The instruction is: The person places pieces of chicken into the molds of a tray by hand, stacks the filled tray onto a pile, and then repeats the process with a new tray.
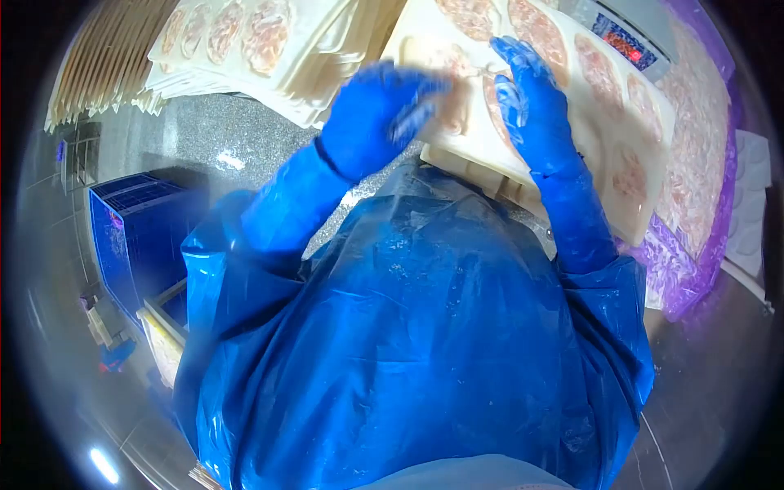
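L hand [376, 118] (12 o'clk) is overlapping meat tray [634, 214], fingers unclear; R hand [536, 114] (1 o'clk), fingers parted, is prob. steadying it.

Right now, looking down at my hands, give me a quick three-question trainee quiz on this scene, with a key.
1. Open: What colour are the gloves on the left hand and right hand?
2. True or false: The blue crate stands on the wearer's right.
3. Multiple choice: What lies just right of the moulded tray under the right hand?
A) A stack of trays
B) Pale raw meat with purple plastic around it
C) A hose

Key:
1. Blue.
2. False; it is on the left.
3. B.
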{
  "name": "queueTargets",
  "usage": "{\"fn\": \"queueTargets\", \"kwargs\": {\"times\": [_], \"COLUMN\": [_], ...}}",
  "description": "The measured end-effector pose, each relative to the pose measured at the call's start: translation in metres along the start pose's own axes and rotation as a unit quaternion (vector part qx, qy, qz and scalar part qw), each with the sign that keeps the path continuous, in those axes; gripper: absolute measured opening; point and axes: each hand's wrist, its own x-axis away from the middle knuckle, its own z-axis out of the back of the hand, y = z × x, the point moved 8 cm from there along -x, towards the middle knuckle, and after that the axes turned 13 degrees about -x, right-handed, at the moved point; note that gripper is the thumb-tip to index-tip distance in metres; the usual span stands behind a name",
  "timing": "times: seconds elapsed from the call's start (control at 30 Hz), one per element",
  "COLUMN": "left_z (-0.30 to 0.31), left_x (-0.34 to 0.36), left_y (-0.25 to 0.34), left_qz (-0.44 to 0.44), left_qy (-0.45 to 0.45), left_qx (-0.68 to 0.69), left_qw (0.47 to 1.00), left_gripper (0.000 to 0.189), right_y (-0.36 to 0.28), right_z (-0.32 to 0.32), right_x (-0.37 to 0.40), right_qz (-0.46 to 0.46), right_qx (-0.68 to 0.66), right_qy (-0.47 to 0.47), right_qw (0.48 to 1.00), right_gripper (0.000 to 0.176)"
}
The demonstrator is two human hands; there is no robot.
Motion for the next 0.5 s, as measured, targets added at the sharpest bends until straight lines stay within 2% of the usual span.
{"fn": "queueTargets", "kwargs": {"times": [0.03,0.07,0.1,0.17,0.2,0.23,0.3,0.33,0.37,0.4,0.43,0.47,0.5], "left_z": [0.002,-0.013,-0.029,-0.058,-0.052,-0.050,-0.044,-0.045,-0.049,-0.051,-0.051,-0.056,-0.055], "left_x": [-0.007,-0.015,-0.013,-0.011,-0.008,-0.007,-0.010,-0.011,-0.010,-0.008,-0.007,-0.003,0.000], "left_y": [-0.007,-0.019,-0.035,-0.052,-0.060,-0.063,-0.065,-0.065,-0.060,-0.054,-0.050,-0.054,-0.054], "left_qz": [0.006,-0.029,-0.028,-0.026,-0.047,-0.048,-0.041,-0.030,-0.034,-0.036,-0.037,0.008,0.009], "left_qy": [0.039,0.037,0.041,-0.031,-0.054,-0.054,-0.053,-0.097,-0.096,-0.058,-0.021,-0.055,-0.057], "left_qx": [-0.079,-0.062,-0.062,-0.119,-0.144,-0.141,-0.237,-0.281,-0.281,-0.258,-0.234,-0.205,-0.202], "left_qw": [0.996,0.997,0.997,0.992,0.987,0.987,0.969,0.954,0.954,0.964,0.971,0.977,0.978], "left_gripper": [0.032,0.034,0.034,0.038,0.040,0.040,0.042,0.042,0.042,0.042,0.043,0.050,0.050], "right_y": [-0.007,-0.015,-0.003,-0.027,-0.029,-0.027,-0.023,-0.019,-0.013,-0.036,-0.042,-0.025,-0.012], "right_z": [-0.003,-0.016,-0.032,-0.039,-0.039,-0.036,-0.032,-0.029,-0.025,-0.033,-0.050,-0.048,-0.051], "right_x": [0.000,0.005,0.014,0.026,0.024,0.021,0.017,0.014,0.015,0.019,0.030,0.037,0.048], "right_qz": [0.009,0.021,-0.003,0.103,0.104,0.060,-0.028,-0.070,-0.113,0.079,0.114,-0.025,-0.163], "right_qx": [0.016,0.059,0.005,0.111,0.113,0.085,0.027,-0.001,-0.029,0.134,0.171,-0.008,-0.187], "right_qy": [0.023,0.005,-0.051,-0.076,-0.074,-0.061,-0.037,-0.021,-0.004,-0.039,-0.107,-0.137,-0.161], "right_qw": [1.000,0.998,0.999,0.986,0.985,0.993,0.999,0.997,0.993,0.987,0.973,0.990,0.955], "right_gripper": [0.039,0.047,0.051,0.042,0.042,0.039,0.032,0.028,0.025,0.024,0.025,0.025,0.025]}}
